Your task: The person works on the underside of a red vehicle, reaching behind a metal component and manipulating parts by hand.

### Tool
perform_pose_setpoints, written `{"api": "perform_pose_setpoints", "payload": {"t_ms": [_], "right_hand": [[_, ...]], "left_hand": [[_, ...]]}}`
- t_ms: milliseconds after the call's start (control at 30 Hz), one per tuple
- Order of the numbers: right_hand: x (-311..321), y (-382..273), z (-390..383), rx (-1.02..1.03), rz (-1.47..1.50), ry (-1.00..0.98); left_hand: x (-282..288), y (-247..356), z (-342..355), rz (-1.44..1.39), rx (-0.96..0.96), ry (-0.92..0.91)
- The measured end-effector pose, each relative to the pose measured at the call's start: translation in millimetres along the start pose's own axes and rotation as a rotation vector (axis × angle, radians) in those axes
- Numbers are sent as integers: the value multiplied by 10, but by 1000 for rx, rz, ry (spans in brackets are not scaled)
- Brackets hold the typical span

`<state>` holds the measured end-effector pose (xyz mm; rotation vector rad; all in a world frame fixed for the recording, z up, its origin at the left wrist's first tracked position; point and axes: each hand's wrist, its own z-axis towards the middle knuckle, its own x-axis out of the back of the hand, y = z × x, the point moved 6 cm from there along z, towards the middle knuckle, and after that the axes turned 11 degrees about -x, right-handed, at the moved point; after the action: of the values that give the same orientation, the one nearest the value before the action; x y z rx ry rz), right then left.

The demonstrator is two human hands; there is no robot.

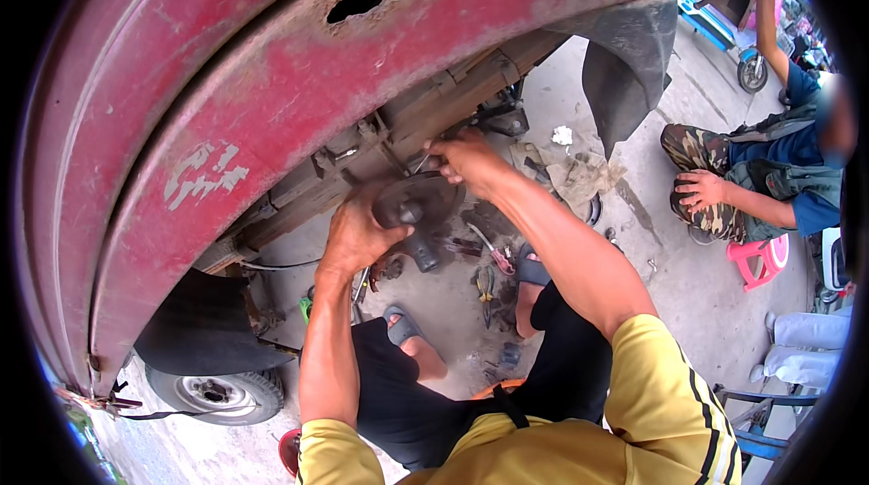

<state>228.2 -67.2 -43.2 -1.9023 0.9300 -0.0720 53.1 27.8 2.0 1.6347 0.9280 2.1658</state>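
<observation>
Under the rusty red vehicle body [299, 105], a dark round disc-shaped part [439, 198] with a cylindrical stub faces me beside the brown metal frame [421, 118]. My left hand [356, 230] is closed on its left edge, the thumb lying toward the stub. At its upper right, my right hand [468, 164] has its fingers bent and pinched together close to the frame. A thin, light-coloured piece shows at those fingertips, too small to name. How the disc part is fixed behind is hidden.
Pliers [486, 290] and a red-handled tool [498, 256] lie on the concrete between my feet. A dirty cloth [579, 179] is to the right. Another person in camouflage trousers [701, 177] crouches there, near a pink stool [759, 260]. A wheel [217, 393] stands lower left.
</observation>
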Motion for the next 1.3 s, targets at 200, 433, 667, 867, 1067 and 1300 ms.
{"api": "perform_pose_setpoints", "payload": {"t_ms": [200,433,667,867,1067,1300], "right_hand": [[126,-16,62,-54,-67,-28],[-9,-97,78,-50,-152,-76],[86,-42,225,-95,-277,-92],[-31,-99,16,64,-425,-12],[-186,-193,-115,354,-492,63],[-240,-223,-181,511,-654,292]], "left_hand": [[-38,72,45,-38,10,-10],[1,65,13,20,-14,16],[1,65,33,36,-22,0],[13,26,19,-22,-18,6],[15,57,22,9,2,19],[9,-2,-35,17,-24,61]]}}
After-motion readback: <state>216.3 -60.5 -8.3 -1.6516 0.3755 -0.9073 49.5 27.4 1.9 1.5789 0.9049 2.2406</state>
